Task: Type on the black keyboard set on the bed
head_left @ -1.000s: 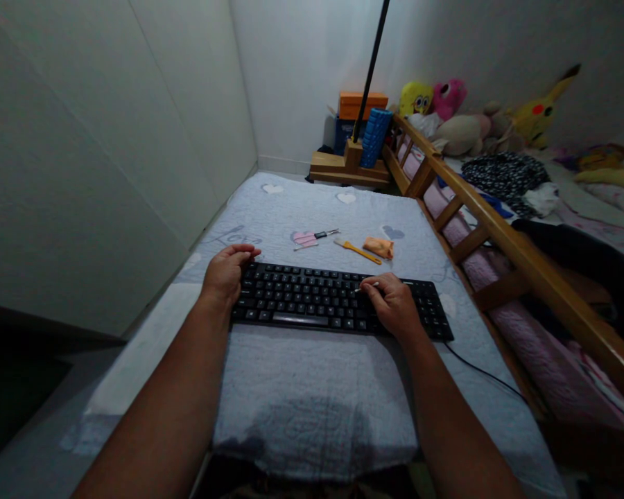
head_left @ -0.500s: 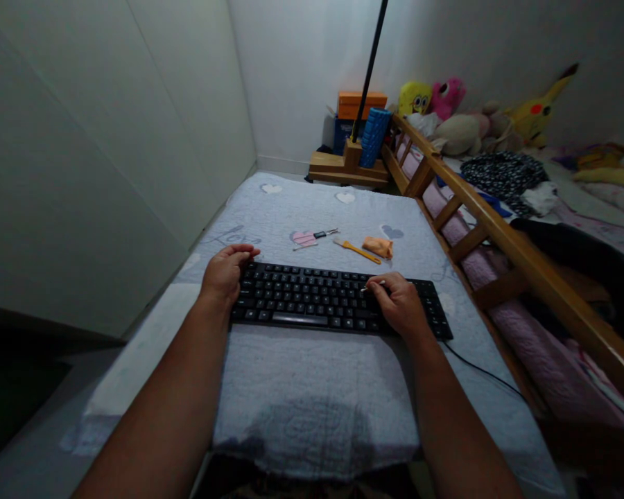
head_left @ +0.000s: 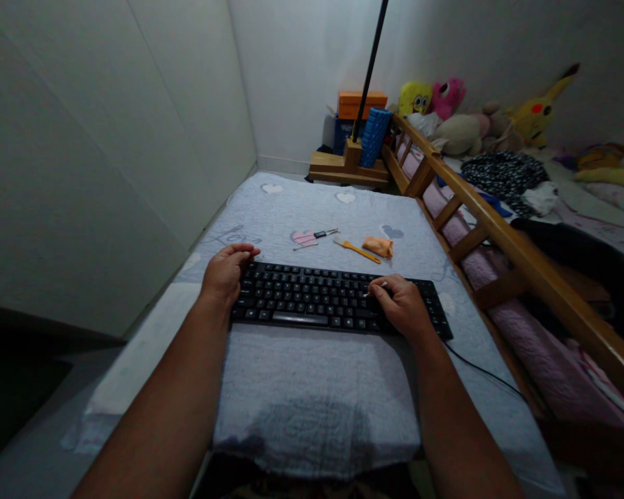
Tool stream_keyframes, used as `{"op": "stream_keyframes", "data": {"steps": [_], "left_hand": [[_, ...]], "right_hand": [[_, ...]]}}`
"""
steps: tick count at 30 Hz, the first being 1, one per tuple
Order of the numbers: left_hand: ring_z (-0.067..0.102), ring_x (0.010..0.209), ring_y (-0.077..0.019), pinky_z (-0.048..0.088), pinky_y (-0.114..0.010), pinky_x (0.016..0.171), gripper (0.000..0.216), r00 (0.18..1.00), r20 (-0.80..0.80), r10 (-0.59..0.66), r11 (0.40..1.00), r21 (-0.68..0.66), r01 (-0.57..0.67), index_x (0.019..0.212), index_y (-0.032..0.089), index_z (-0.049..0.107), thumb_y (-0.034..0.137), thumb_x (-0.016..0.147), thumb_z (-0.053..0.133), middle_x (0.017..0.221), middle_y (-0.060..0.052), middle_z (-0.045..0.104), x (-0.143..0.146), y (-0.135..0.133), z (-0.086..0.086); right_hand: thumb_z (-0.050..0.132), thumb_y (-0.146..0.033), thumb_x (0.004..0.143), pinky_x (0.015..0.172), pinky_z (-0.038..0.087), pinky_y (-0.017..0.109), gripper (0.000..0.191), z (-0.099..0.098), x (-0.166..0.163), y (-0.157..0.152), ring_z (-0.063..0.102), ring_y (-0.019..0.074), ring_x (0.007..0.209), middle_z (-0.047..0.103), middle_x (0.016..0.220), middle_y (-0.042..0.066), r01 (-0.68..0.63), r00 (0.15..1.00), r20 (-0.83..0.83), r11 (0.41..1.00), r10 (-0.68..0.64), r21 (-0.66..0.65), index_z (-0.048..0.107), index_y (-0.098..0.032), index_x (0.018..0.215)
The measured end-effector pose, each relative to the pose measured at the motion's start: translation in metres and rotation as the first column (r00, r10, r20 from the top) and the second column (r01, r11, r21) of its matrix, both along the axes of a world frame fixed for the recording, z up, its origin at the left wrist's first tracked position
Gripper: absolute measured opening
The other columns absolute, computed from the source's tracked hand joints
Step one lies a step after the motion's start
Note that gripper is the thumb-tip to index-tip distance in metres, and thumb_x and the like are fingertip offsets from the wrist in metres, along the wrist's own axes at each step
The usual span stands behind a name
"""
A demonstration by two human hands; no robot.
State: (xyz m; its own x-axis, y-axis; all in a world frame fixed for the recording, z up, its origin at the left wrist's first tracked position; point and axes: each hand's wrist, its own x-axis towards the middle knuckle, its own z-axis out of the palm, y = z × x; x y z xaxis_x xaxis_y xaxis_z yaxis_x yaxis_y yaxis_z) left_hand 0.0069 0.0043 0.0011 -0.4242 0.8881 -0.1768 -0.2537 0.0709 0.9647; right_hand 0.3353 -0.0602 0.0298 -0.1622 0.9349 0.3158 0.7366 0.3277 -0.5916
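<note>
A black keyboard [head_left: 317,301] lies across a pale blue quilted cover [head_left: 312,388]. My left hand [head_left: 224,272] grips the keyboard's left end, fingers curled over its top corner. My right hand [head_left: 403,303] rests on the right part of the keys, pinching a thin white stick [head_left: 375,288] whose tip touches the keys. Beyond the keyboard lie a small pink card with a dark-handled tool [head_left: 315,236], a yellow-handled brush [head_left: 357,250] and an orange cloth [head_left: 378,247].
A wooden bed rail [head_left: 491,225] runs along the right, with plush toys [head_left: 447,104] and bedding behind it. A black cable [head_left: 481,371] leaves the keyboard's right end. A white wall stands close on the left. A wooden stand with a black pole [head_left: 367,83] is at the far end.
My right hand with the white stick has shifted slightly rightward along the keys. The left hand and keyboard have stayed put.
</note>
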Motion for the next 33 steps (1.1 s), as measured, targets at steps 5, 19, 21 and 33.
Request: {"op": "stream_keyframes", "data": {"steps": [5,19,21,33], "left_hand": [[0.061,0.071,-0.0138,0.046,-0.025,0.068,0.014,1.000,0.009,0.001,1.000,0.003,-0.001,0.072,0.015,0.060,0.012,0.058,0.059,0.072,-0.004,0.066,-0.0007,0.0011,-0.0014],[0.061,0.072,-0.0152,0.047,-0.027,0.068,0.015,1.000,0.001,0.001,1.000,0.007,-0.001,0.071,0.016,0.061,0.013,0.057,0.059,0.071,-0.003,0.066,0.0004,-0.0001,0.0008],[0.061,0.072,-0.0150,0.047,-0.027,0.068,0.015,1.000,0.007,0.001,1.000,0.007,-0.001,0.071,0.016,0.061,0.013,0.057,0.059,0.071,-0.003,0.066,0.0007,-0.0005,0.0015],[0.060,0.072,-0.0144,0.046,-0.026,0.069,0.013,1.000,-0.004,-0.003,1.000,0.006,0.003,0.071,0.016,0.059,0.012,0.059,0.057,0.071,-0.004,0.066,0.0015,-0.0007,0.0019]], "right_hand": [[0.050,-0.025,0.084,0.075,0.044,0.033,0.019,0.0019,-0.0009,-0.0010,0.060,0.0193,0.078,0.067,0.077,0.004,-0.010,1.000,0.003,0.999,0.010,-0.031,0.065,-0.020,0.073],[0.051,-0.025,0.085,0.079,0.044,0.035,0.018,-0.0021,-0.0011,0.0013,0.060,0.0205,0.082,0.068,0.081,0.005,0.019,1.000,-0.004,0.999,-0.019,0.033,0.066,-0.021,0.076],[0.051,-0.024,0.084,0.078,0.044,0.034,0.018,-0.0005,-0.0016,0.0003,0.060,0.0201,0.081,0.068,0.080,0.004,0.012,1.000,-0.004,1.000,-0.012,0.026,0.066,-0.021,0.075],[0.050,-0.025,0.083,0.076,0.043,0.033,0.019,0.0011,-0.0028,-0.0015,0.060,0.0197,0.079,0.067,0.077,0.004,-0.008,1.000,0.004,1.000,0.008,-0.030,0.065,-0.020,0.073]]}}
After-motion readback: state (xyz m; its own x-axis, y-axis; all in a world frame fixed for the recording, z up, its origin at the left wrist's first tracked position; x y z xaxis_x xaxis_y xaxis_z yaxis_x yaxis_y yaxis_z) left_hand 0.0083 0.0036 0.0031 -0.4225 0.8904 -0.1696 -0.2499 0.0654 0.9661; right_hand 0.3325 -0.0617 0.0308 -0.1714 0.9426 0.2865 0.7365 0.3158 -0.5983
